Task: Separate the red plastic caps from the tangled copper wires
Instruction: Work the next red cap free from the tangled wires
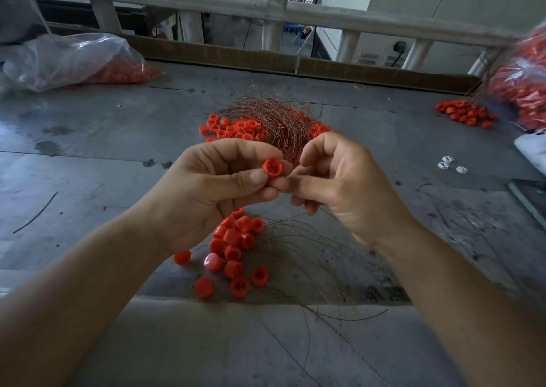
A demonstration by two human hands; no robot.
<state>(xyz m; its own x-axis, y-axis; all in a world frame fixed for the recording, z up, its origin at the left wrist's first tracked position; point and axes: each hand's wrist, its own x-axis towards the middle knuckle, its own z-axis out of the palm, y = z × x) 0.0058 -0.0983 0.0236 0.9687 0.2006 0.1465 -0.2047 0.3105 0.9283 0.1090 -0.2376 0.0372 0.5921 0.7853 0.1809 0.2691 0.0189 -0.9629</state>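
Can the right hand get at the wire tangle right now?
Probably yes: the wire tangle lies just beyond the right hand, nothing between; but its fingers seem to pinch a wire at the cap the left hand holds.

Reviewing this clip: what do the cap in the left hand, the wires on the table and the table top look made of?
Cap: likely moulded plastic; uniform red, soft sheen, thin hollow wall.
Wires: bare copper-like metal; reddish-brown, hair-thin, holding springy curves.
Table top: probably sheet metal; dull grey, scuffed, with seams and fastener heads, though painted board is possible.
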